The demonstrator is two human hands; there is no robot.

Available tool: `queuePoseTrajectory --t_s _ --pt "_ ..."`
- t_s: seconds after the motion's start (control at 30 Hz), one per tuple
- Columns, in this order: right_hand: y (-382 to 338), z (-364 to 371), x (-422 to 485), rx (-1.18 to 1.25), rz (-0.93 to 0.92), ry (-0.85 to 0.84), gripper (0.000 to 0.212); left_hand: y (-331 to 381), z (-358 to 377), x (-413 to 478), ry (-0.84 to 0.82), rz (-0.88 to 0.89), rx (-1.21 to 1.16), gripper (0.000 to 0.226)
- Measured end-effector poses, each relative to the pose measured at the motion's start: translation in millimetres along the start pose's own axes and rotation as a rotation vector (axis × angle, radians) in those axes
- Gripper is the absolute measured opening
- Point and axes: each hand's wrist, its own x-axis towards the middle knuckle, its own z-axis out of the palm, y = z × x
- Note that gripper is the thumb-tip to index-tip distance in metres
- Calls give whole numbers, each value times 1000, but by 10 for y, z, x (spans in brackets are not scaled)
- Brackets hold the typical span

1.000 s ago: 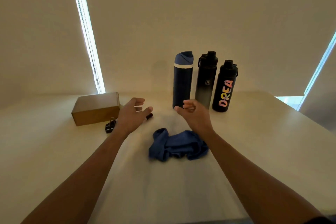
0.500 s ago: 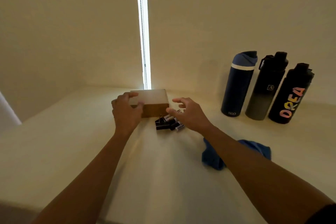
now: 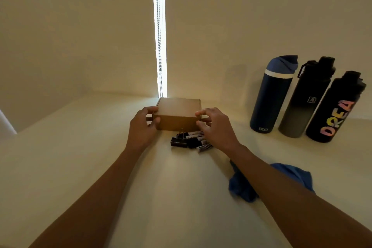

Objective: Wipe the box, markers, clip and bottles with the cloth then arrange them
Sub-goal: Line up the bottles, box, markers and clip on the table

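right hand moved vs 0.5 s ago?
Yes. The right hand has gone from above the markers to the box, now gripping its right end.

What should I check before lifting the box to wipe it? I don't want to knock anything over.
1. Left hand grips the box: ok.
2. Right hand grips its other end: ok.
3. Markers and clip lie apart from the box: cannot tell.
4. Cloth in hand: not ok, it lies under the right forearm.
5. Bottles upright, away from the box: ok.
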Motion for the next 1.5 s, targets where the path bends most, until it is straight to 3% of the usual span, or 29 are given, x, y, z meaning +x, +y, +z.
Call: queuePoseTrajectory --t_s 0.17,0.6,0.73,0.83,0.93,1.1,1.17,1.33,1.5 --pt "53 31 -22 53 -27 9 36 -132 -24 14 -28 41 14 49" --pt "-41 -45 20 106 4 -74 42 -170 14 29 12 54 69 50" --pt "-7 -249 -36 72 20 -99 28 -98 7 -24 84 122 181 44" --pt "131 -420 -79 -6 58 -244 13 73 49 -108 107 181 202 33" --pt "206 -528 -149 -47 56 -419 21 135 107 -157 68 301 314 36" --pt "195 -609 -218 -63 25 -492 42 43 84 -110 13 307 386 33" --pt "213 -598 -215 -55 11 -456 42 4 23 -90 34 277 376 36" --pt "88 -427 -123 92 38 -135 47 -44 36 -65 57 223 203 40" --pt "-71 -129 -36 121 23 -59 35 -85 5 -40 101 147 205 48"
